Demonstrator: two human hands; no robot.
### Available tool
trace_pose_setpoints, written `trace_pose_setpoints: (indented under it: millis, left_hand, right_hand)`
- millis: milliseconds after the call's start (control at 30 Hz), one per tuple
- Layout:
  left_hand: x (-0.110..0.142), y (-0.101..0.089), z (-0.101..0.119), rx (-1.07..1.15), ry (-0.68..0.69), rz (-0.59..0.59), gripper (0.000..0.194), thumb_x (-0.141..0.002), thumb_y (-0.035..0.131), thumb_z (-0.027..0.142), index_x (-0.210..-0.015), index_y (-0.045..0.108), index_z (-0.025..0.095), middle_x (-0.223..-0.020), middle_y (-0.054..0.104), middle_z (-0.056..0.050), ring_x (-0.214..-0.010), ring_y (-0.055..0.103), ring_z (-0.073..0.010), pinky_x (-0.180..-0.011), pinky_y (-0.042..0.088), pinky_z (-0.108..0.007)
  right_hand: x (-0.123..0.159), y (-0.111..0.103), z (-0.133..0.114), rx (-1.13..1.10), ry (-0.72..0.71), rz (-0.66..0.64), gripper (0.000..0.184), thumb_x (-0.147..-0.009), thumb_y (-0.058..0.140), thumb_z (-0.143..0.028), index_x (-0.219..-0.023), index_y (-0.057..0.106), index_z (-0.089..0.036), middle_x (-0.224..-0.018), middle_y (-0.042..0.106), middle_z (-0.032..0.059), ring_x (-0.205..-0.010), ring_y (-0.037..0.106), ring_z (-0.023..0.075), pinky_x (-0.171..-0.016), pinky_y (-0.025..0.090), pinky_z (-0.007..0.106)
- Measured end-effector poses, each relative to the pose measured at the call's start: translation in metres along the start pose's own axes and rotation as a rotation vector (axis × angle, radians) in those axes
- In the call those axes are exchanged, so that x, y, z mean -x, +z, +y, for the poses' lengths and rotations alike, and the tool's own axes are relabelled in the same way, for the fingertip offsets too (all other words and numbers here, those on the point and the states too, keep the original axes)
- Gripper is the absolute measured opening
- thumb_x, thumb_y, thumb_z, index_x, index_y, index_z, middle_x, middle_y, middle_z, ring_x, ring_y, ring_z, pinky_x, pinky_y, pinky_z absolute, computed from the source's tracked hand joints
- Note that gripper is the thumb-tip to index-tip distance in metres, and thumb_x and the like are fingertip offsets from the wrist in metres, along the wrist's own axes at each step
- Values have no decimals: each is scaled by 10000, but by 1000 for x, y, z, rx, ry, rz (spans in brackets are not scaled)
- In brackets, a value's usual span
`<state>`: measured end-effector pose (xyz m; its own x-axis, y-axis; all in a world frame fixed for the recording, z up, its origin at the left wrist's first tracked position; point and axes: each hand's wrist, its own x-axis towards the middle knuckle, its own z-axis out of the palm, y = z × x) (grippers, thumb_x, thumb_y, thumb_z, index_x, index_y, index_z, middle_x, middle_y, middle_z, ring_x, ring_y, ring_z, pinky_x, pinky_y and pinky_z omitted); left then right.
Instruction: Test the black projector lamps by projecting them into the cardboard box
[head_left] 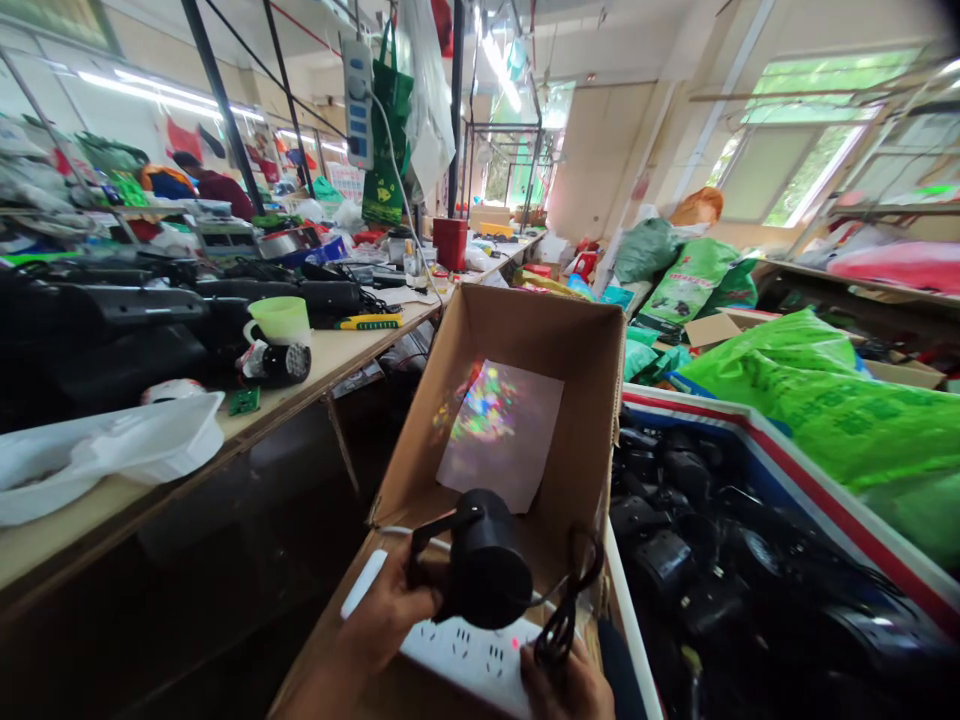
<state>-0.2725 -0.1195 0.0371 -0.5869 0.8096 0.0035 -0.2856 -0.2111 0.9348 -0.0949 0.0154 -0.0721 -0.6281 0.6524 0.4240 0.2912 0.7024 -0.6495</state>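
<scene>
My left hand (386,618) grips a black cylindrical spotlight (484,560) on a U-shaped bracket, aimed into an open cardboard box (540,340). A pale sheet (502,435) lies against the box's inner wall, showing a patch of multicoloured light. My right hand (568,686) sits low at the frame's edge, holding a coiled black cord (561,625). Beneath both hands lies a white power strip (469,660) with a red indicator lit. The plug's connection is hidden.
A wooden workbench (322,365) at left carries a green cup, black lamps and cables. A red-and-white-rimmed crate (787,470) at right is full of black lamps. Green sacks (795,390) lie behind it. A person (217,190) stands far back at left.
</scene>
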Motion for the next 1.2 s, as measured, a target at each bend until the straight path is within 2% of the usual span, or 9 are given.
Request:
trace_pose_setpoints:
  millis: [167, 333, 500, 667, 767, 867, 967, 1100, 1200]
  left_hand:
    - [8, 0, -8, -415, -16, 1, 742, -605, 514, 12, -1323, 455, 189, -1042, 650, -38, -902, 573, -195, -813, 436, -296]
    - [13, 0, -11, -685, 20, -52, 752, -646, 491, 33, -1376, 380, 180, -882, 660, -9, -775, 560, -171, -834, 425, -305]
    - [13, -2, -14, -838, 65, -119, 787, -626, 450, 14, -1383, 365, 211, -990, 651, -32, -871, 564, -200, -830, 417, -316]
    - [16, -4, -23, -923, 135, -161, 834, -620, 435, -8, -1404, 307, 244, -1073, 644, -54, -882, 576, -203, -818, 435, -343]
    - [18, -3, -25, -979, 180, -152, 832, -641, 444, -21, -1406, 291, 269, -1090, 645, -52, -903, 589, -207, -818, 458, -357]
    - [21, 3, -25, -1089, 302, -160, 819, -691, 459, -28, -1417, 248, 287, -1104, 640, -65, -961, 597, -222, -834, 483, -385]
    - [24, 14, -25, -1228, 485, -226, 782, -748, 492, 2, -1423, 223, 291, -1266, 556, -123, -1129, 544, -269, -906, 475, -439]
    - [32, 32, -29, -1311, 728, -305, 674, -819, 451, 66, -1429, 223, 238, -1303, 515, -200, -1210, 487, -326, -902, 489, -484]
    - [37, 42, -27, -1153, 794, -328, 647, -834, 412, 62, -1435, 196, 166, -1295, 528, -211, -1239, 462, -303, -936, 475, -471]
  right_hand:
    - [-7, -16, -15, -175, 35, -107, 268, -821, 572, -361, -659, 682, -178, -721, 674, 85, -638, 660, 195, -570, 531, 236]
    - [-1, -17, -14, -264, 83, -128, 227, -824, 570, -334, -716, 704, -186, -709, 665, 71, -627, 651, 191, -553, 523, 243]
    - [2, -14, -13, -221, 55, -157, 183, -782, 611, -322, -680, 698, -199, -703, 649, 71, -635, 628, 200, -578, 505, 272]
    - [-13, -31, -27, -485, 420, -78, 289, -741, 646, -448, -608, 641, -191, -623, 593, 27, -611, 572, 180, -550, 482, 258]
    - [-21, -45, -37, -694, 630, -92, 300, -740, 648, -486, -722, 646, -187, -667, 633, 19, -679, 595, 186, -596, 495, 254]
    - [-20, -52, -42, -866, 694, -143, 313, -758, 655, -454, -945, 649, -202, -858, 692, 35, -743, 616, 174, -667, 503, 258]
    - [-15, -52, -46, -985, 682, -177, 500, -731, 689, -446, -1174, 556, -256, -1013, 681, 47, -661, 608, 139, -614, 501, 260]
    - [-9, -56, -46, -1102, 561, -260, 746, -539, 815, -451, -1200, 539, -242, -1160, 630, 86, -1018, 584, 271, -835, 480, 359]
    - [-3, -62, -34, -1050, 523, -276, 709, -526, 832, -360, -1163, 549, -231, -1133, 646, 80, -1037, 577, 288, -879, 457, 378]
